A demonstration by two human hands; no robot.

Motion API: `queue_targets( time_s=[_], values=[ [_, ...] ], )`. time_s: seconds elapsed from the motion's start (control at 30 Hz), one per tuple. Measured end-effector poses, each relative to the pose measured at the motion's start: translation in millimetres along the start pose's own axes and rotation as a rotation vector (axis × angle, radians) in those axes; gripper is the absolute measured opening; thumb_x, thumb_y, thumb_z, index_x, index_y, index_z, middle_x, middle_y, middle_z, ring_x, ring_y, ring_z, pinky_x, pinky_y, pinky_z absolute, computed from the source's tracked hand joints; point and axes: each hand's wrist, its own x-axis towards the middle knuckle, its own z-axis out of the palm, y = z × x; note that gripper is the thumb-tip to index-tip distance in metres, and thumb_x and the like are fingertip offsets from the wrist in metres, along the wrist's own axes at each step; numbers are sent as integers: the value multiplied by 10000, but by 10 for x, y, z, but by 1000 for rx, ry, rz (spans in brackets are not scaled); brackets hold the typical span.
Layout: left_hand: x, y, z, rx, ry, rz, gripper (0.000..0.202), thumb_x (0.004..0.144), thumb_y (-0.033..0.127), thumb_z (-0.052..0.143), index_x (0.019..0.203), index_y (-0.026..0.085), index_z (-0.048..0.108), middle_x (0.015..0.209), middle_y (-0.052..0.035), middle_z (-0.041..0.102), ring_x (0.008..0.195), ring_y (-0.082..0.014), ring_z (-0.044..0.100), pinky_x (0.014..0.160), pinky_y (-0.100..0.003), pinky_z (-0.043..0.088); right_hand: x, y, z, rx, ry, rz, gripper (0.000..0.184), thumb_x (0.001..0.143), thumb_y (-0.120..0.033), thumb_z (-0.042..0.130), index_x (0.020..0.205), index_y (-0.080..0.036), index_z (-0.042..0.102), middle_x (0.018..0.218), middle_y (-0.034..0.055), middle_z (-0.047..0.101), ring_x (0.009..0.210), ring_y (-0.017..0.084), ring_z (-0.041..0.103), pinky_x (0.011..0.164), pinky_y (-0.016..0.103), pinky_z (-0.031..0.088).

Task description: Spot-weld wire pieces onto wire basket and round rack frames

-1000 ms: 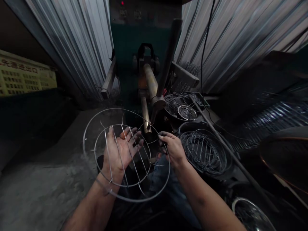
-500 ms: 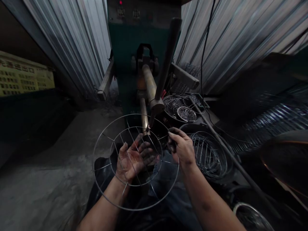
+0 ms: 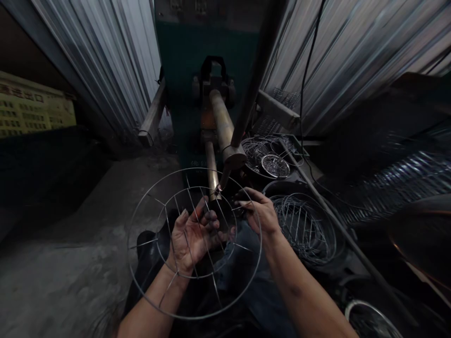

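Observation:
A round wire grille point(image 3: 148, 263) of two rings joined by thin spokes lies over my left hand point(image 3: 192, 234). That hand is palm up under the spokes with its fingers curled upward, supporting the frame. My right hand point(image 3: 259, 213) pinches the grille's wires at the right side, close to the welder's pointed upper electrode point(image 3: 222, 180). The tip meets the inner ring over the lower brass arm point(image 3: 212, 171). A small bright spot shows at the contact point.
The green spot welder point(image 3: 197, 56) stands straight ahead against corrugated metal walls. Dark tubs hold wire parts point(image 3: 303, 225) and small round grilles point(image 3: 275, 165) to the right. A metal rod point(image 3: 338, 230) slants across them. Bare concrete floor point(image 3: 70, 244) lies to the left.
The grille has shifted right and forward until its inner ring sits under the electrode tip. Both hands moved with it, and the left hand's fingers curled more.

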Motion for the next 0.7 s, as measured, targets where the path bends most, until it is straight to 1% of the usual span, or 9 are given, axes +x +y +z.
queue_targets(
  time_s=[0.07, 0.2, 0.3, 0.4, 0.47, 0.57, 0.63, 0.7],
  values=[
    [-5, -8, 33, 4, 20, -35, 477, 821, 393, 584, 1250, 186, 562, 945, -107, 657, 788, -234, 630, 739, -473, 509, 89, -34, 17, -47, -34, 21, 313, 478, -173, 800, 779, -202, 722, 733, 3, 706, 633, 146, 627, 588, 266, 507],
    [10, -14, 96, 38, 40, -93, 453, 880, 417, 495, 1245, 160, 571, 918, -123, 658, 769, -239, 634, 734, -471, 514, 266, -51, 95, -121, -103, 22, 355, 469, -232, 851, 802, -197, 730, 739, 1, 711, 642, 135, 628, 614, 256, 506],
    [17, 0, 123, 53, 28, -103, 450, 891, 421, 475, 1242, 159, 579, 914, -124, 661, 777, -247, 641, 718, -459, 521, 317, -16, 156, -170, -139, -33, 304, 512, -277, 845, 782, -187, 737, 727, -1, 703, 637, 142, 622, 623, 268, 504],
    [8, 17, 132, 62, 25, -108, 442, 897, 417, 470, 1243, 165, 580, 924, -124, 659, 774, -246, 640, 706, -460, 522, 306, 8, 202, -237, -188, -94, 244, 554, -296, 830, 758, -194, 743, 702, -12, 684, 594, 124, 583, 557, 242, 466],
    [-1, 25, 133, 66, 29, -115, 438, 898, 418, 471, 1236, 164, 585, 925, -126, 656, 769, -247, 639, 696, -463, 522, 290, 11, 227, -269, -181, -122, 215, 567, -304, 824, 733, -196, 742, 641, -26, 650, 521, 95, 522, 486, 220, 412],
    [-11, 41, 137, 71, 23, -111, 431, 905, 414, 456, 1229, 161, 587, 922, -122, 649, 755, -244, 633, 665, -448, 523, 272, 5, 255, -305, -117, -157, 199, 582, -328, 813, 716, -201, 742, 579, -39, 602, 457, 75, 449, 428, 213, 353],
    [-16, 57, 144, 76, 16, -102, 435, 913, 410, 436, 1235, 157, 581, 913, -118, 644, 741, -236, 627, 648, -433, 522, 264, -4, 270, -345, -81, -178, 205, 587, -342, 806, 731, -209, 747, 596, -34, 608, 479, 87, 471, 437, 219, 365],
    [-17, 75, 154, 80, 14, -91, 442, 921, 406, 417, 1245, 149, 574, 910, -119, 642, 734, -232, 623, 641, -430, 522, 264, -16, 283, -374, -57, -207, 199, 583, -341, 803, 729, -217, 748, 630, -27, 629, 532, 107, 518, 478, 231, 404]
  ],
)
